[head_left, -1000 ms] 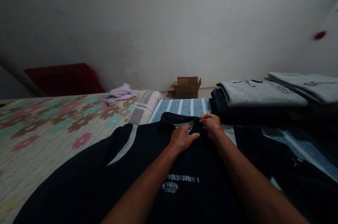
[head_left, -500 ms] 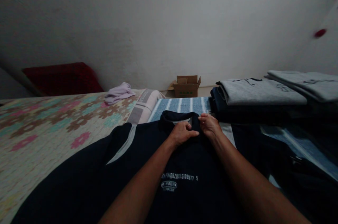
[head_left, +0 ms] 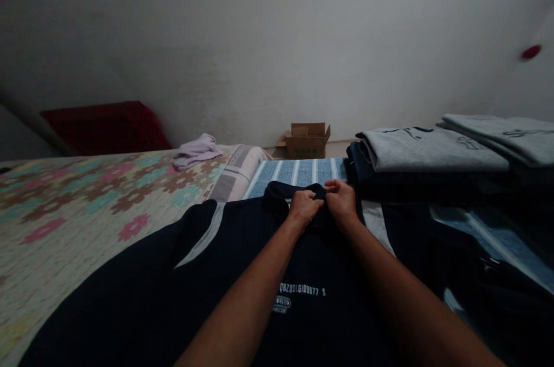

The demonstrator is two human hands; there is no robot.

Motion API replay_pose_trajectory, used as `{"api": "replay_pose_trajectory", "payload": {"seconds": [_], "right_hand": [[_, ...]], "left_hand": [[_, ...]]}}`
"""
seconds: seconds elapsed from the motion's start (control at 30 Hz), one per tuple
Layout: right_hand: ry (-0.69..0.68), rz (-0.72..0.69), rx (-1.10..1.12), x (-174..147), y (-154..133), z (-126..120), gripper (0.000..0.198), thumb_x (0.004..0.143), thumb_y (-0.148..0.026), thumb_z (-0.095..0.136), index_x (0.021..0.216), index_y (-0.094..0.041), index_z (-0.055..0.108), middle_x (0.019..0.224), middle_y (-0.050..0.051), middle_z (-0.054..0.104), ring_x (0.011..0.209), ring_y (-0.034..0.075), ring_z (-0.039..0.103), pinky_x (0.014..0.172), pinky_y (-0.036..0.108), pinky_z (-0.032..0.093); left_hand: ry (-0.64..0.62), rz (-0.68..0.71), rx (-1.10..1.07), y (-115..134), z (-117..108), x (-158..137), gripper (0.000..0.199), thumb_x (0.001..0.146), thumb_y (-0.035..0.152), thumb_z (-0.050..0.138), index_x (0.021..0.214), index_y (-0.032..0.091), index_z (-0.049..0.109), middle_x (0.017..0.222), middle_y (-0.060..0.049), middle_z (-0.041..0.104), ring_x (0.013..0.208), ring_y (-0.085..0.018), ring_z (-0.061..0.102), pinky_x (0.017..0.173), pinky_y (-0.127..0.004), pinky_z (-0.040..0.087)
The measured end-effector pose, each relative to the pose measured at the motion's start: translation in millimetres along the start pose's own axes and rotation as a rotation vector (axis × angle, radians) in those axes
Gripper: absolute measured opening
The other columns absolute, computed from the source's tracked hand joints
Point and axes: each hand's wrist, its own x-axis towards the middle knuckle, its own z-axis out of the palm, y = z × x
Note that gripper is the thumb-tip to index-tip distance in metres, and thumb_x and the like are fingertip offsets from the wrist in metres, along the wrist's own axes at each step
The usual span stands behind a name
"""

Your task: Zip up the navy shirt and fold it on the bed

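A dark navy long-sleeved top (head_left: pixel 242 274) lies spread out in front of me, with pale grey strips at the shoulders and light lettering on the chest. Its collar (head_left: pixel 276 193) stands up at the far end. My left hand (head_left: pixel 303 208) is closed on the front of the collar, thumb and fingers pressed together. Close beside it, my right hand (head_left: pixel 343 201) pinches the collar's right part; some of its fingertips are hidden. My left forearm covers part of the lettering.
At the right are stacked folded grey garments (head_left: pixel 433 150) on dark ones. A blue striped cloth (head_left: pixel 298 171) lies beneath. Leftward is a flowered bedspread (head_left: pixel 99 205) with a lilac cloth (head_left: pixel 197 152). Beyond are an open cardboard box (head_left: pixel 306 142) and a dark red object (head_left: pixel 106 126).
My left hand has moved slightly right along the collar, closing its thumb and fingers. The right hand has stayed near the same spot, its fingers shifting. The view has turned slightly.
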Motion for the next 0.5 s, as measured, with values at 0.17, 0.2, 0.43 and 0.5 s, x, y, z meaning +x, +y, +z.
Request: {"api": "replay_pose_trajectory", "payload": {"seconds": [0.17, 0.2, 0.43, 0.5], "right_hand": [[-0.07, -0.193, -0.253, -9, -8, -1, 0.022, 0.068, -0.022, 0.057, 0.088, -0.02, 0.066, 0.096, 0.004, 0.065, 0.093, 0.019, 0.057, 0.086, 0.03, 0.04], [-0.087, -0.199, -0.297, -10, -8, -2, 0.02, 0.07, -0.025, 0.057, 0.088, -0.02, 0.067, 0.095, 0.004, 0.066, 0.091, 0.019, 0.058, 0.084, 0.03, 0.041], [-0.102, -0.183, -0.509, -7, -2, -6, 0.025, 0.076, -0.022, 0.051, 0.093, -0.02, 0.068, 0.094, 0.006, 0.069, 0.09, 0.019, 0.061, 0.078, 0.027, 0.043], [-0.117, -0.198, -0.545, -7, -3, -6, 0.025, 0.076, -0.02, 0.051, 0.092, -0.019, 0.069, 0.094, 0.006, 0.069, 0.089, 0.02, 0.061, 0.078, 0.027, 0.042]], "left_hand": [[0.102, 0.093, 0.144, 4, 1, -8, 0.008, 0.074, 0.018, 0.051, 0.07, 0.016, 0.058, 0.071, -0.004, 0.062, 0.071, -0.018, 0.058, 0.062, -0.026, 0.038], [0.109, 0.101, 0.17, 4, 2, -10, 0.008, 0.075, 0.019, 0.051, 0.072, 0.017, 0.058, 0.072, -0.004, 0.063, 0.073, -0.019, 0.058, 0.063, -0.027, 0.038], [0.104, 0.114, 0.366, 12, 7, -26, 0.017, 0.078, 0.02, 0.051, 0.095, 0.018, 0.051, 0.083, -0.008, 0.065, 0.079, -0.023, 0.061, 0.064, -0.029, 0.04], [0.081, 0.121, 0.472, 17, 7, -30, 0.024, 0.082, 0.019, 0.045, 0.106, 0.016, 0.047, 0.085, -0.011, 0.065, 0.08, -0.024, 0.062, 0.066, -0.031, 0.041]]}}
